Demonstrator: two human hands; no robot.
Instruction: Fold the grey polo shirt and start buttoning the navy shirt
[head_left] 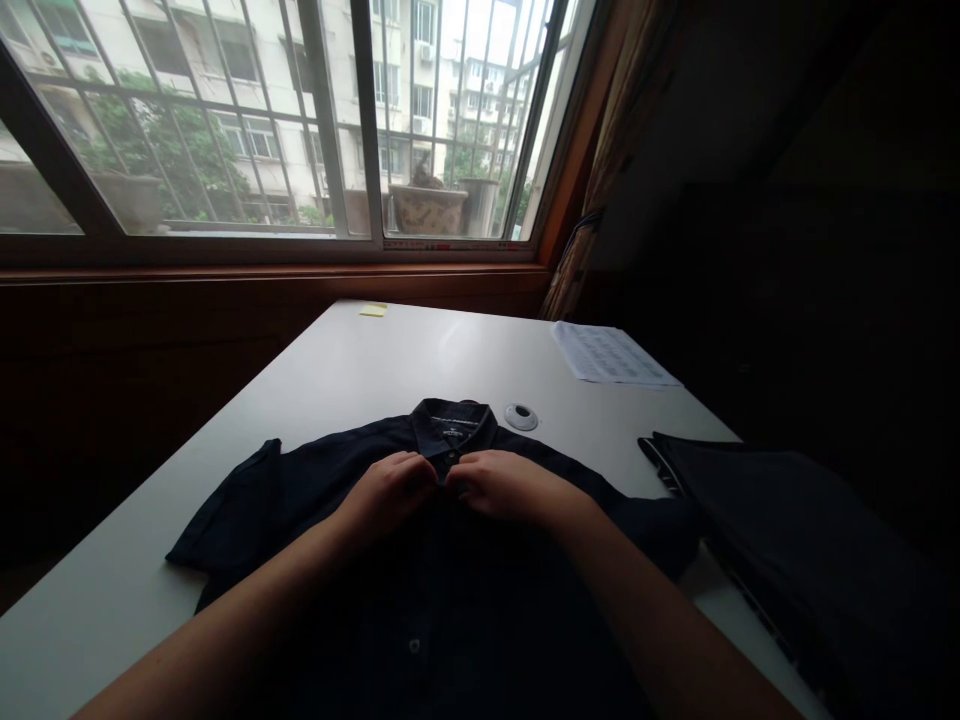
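Note:
A dark navy short-sleeved button shirt (330,455) lies front side up, its collar (439,425) pointing toward the window and its sleeves spread to both sides. Just below the collar, my left hand (394,485) pinches the front placket from the left. Close beside it, my right hand (491,482) pinches the placket from the right, the fingertips of both hands nearly meeting. One button (451,457) shows right above my fingers, and another button (414,646) lower on the front. What lies between the fingertips is hidden.
The shirt rests on a white table (465,350). Folded dark cloth (772,500) lies at the right edge. Printed papers (615,355) are at the back right, a yellow sticky note (373,310) at the back left. A round cable-hole cover (521,416) sits near the collar.

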